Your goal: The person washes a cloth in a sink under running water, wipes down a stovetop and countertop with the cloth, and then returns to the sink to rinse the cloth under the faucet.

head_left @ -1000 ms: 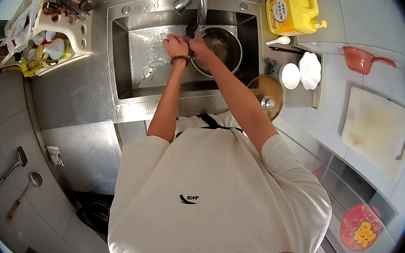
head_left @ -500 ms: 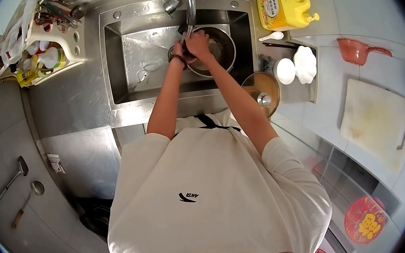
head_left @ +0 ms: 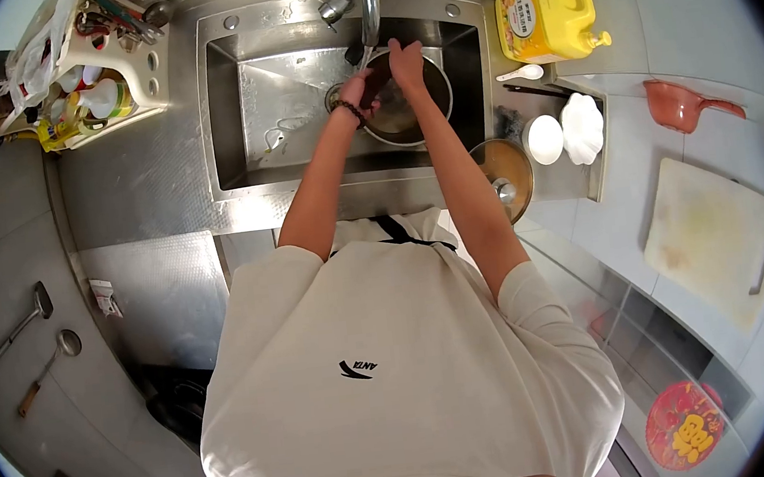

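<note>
Beneath the faucet [head_left: 370, 9], both hands [head_left: 354, 90] [head_left: 407, 64] hang at the pan [head_left: 400, 128] — close together; their hold I cannot tell.

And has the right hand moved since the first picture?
Yes, to the right. Against the faucet, the right hand was just below the spout's end in the image; now it sits to the spout's right.
</note>
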`<state>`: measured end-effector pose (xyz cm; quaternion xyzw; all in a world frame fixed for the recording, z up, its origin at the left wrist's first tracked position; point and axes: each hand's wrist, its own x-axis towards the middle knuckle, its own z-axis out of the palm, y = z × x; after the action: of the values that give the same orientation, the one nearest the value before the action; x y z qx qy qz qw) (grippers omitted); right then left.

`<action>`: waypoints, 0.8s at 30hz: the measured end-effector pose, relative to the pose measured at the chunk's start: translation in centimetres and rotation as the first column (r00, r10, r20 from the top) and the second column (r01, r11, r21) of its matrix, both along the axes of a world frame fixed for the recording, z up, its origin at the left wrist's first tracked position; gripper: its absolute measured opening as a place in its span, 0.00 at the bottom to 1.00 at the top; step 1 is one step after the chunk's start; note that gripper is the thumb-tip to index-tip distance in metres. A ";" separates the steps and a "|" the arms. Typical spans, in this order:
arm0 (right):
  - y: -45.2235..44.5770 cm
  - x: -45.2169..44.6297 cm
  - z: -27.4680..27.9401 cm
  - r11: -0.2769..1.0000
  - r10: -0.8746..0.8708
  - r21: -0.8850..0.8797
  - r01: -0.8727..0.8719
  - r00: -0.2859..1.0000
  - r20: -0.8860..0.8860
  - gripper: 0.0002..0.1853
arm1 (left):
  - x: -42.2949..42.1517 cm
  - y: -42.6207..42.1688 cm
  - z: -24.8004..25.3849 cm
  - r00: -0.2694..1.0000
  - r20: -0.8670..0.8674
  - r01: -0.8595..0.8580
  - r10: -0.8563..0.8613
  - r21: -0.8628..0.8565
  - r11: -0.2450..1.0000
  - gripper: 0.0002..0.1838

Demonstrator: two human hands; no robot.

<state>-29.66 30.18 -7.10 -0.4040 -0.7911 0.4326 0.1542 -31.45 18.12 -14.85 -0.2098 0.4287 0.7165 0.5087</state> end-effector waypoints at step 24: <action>-3.4 0.1 -2.0 0.867 0.419 0.067 -0.494 0.795 0.438 0.23 | -0.1 -0.7 5.2 0.886 -0.439 -0.144 -0.153 -0.572 0.807 0.26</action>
<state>-29.61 26.81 -9.13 -0.2666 -0.9148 0.2901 -0.0888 -31.58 17.42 -9.69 -0.1787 0.7391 0.5750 0.3020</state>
